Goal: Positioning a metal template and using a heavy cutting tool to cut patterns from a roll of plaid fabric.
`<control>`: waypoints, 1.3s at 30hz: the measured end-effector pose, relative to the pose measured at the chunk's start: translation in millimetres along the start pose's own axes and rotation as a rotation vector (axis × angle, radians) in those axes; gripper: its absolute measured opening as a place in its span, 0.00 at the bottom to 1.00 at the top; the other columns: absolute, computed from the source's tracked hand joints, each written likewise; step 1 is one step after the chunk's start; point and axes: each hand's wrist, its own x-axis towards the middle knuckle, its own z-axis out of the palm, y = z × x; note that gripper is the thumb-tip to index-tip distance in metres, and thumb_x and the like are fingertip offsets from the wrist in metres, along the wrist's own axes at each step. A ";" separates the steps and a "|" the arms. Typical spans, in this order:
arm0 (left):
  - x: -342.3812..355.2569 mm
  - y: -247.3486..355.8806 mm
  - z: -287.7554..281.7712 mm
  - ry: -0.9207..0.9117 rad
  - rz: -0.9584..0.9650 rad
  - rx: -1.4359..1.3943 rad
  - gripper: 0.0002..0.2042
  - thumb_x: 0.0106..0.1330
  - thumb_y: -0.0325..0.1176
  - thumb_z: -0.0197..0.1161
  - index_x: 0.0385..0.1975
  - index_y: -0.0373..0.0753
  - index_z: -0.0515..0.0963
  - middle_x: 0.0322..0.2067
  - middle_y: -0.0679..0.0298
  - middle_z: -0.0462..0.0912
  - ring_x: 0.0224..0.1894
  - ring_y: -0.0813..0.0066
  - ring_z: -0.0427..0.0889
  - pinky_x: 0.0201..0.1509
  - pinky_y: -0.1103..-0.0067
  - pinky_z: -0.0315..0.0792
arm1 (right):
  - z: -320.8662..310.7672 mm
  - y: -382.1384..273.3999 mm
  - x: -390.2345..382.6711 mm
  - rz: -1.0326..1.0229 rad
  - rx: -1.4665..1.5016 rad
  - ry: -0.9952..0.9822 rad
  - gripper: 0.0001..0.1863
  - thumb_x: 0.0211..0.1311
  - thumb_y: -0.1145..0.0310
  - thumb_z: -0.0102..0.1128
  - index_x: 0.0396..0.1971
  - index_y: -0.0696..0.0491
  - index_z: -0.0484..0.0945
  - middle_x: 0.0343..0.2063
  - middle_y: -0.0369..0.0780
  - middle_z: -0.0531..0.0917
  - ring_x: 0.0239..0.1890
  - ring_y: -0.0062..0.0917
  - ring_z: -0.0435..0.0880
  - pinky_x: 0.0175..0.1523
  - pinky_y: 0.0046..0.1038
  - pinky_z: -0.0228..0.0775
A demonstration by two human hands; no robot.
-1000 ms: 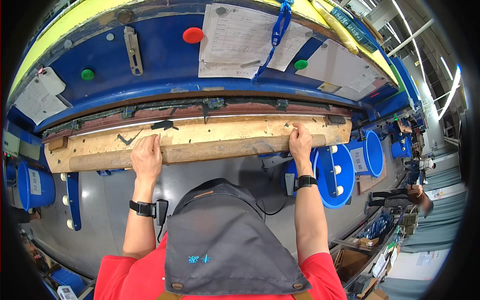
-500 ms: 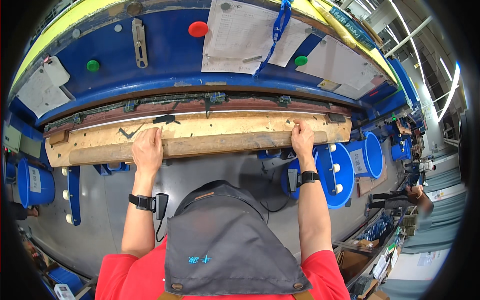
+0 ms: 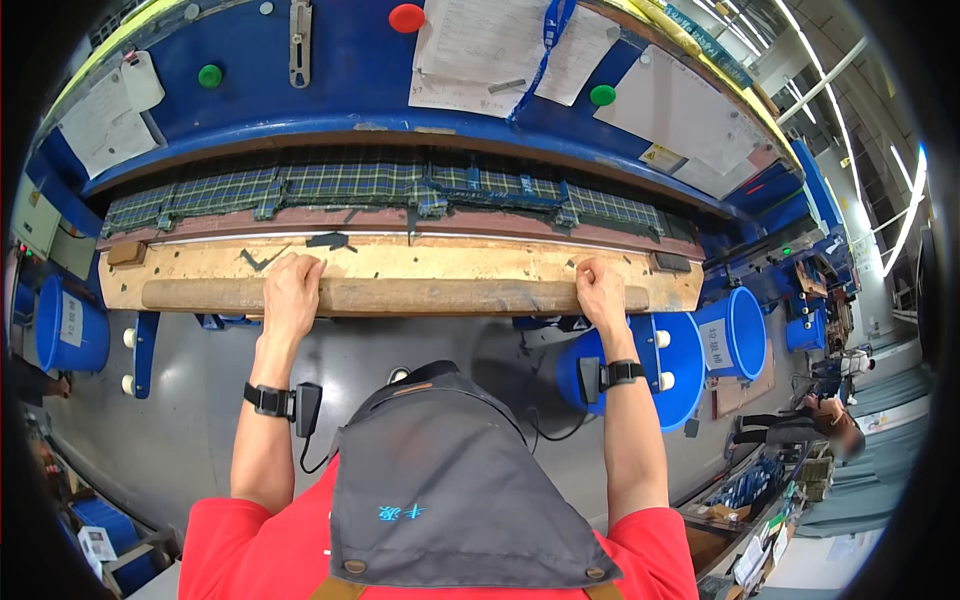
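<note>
My left hand (image 3: 293,293) lies over the left part of a worn wooden bar (image 3: 440,296), its fingers curled closed. Toward the bar's right end, my right hand (image 3: 601,290) is closed over it in the same way. The bar runs along the front of a tan wooden board (image 3: 480,256), which is spotted with dark scraps. A dark scrap of cloth (image 3: 328,241) lies just beyond my left hand. Behind the board, blue-green plaid fabric (image 3: 350,184) stretches across a reddish strip (image 3: 370,222). The undersides of both hands are hidden.
A blue machine panel (image 3: 350,70) with pinned papers (image 3: 480,55) rises behind the fabric. A wooden block (image 3: 127,253) and a dark block (image 3: 670,262) sit at the board's ends. Blue bins (image 3: 72,325) stand at both sides. Another person (image 3: 800,425) is far right.
Much more of the plaid fabric now shows beneath the blue panel. The board and bar appear more level in view. Both hands stay over the bar.
</note>
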 end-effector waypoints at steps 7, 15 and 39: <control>19.2 13.8 32.1 -0.260 -0.002 0.247 0.10 0.69 0.35 0.66 0.30 0.34 0.83 0.29 0.48 0.84 0.36 0.44 0.84 0.41 0.57 0.75 | 1.7 20.1 25.0 -0.024 0.059 -0.283 0.07 0.60 0.69 0.61 0.34 0.55 0.85 0.27 0.49 0.87 0.33 0.46 0.88 0.42 0.44 0.79; 187.1 136.4 97.6 -0.142 0.098 -0.077 0.09 0.64 0.30 0.70 0.41 0.34 0.81 0.50 0.49 0.83 0.50 0.49 0.84 0.51 0.62 0.78 | -114.3 -12.7 188.4 -0.392 -0.193 -1.013 0.13 0.64 0.62 0.61 0.37 0.56 0.86 0.33 0.52 0.88 0.38 0.53 0.87 0.48 0.48 0.78; 139.9 124.4 214.0 -0.050 0.291 -0.191 0.16 0.54 0.32 0.82 0.33 0.37 0.78 0.72 0.37 0.60 0.74 0.31 0.62 0.72 0.53 0.68 | -111.2 -148.9 557.3 0.049 1.479 -0.205 0.23 0.81 0.51 0.51 0.52 0.60 0.70 0.43 0.50 0.85 0.43 0.35 0.89 0.44 0.34 0.83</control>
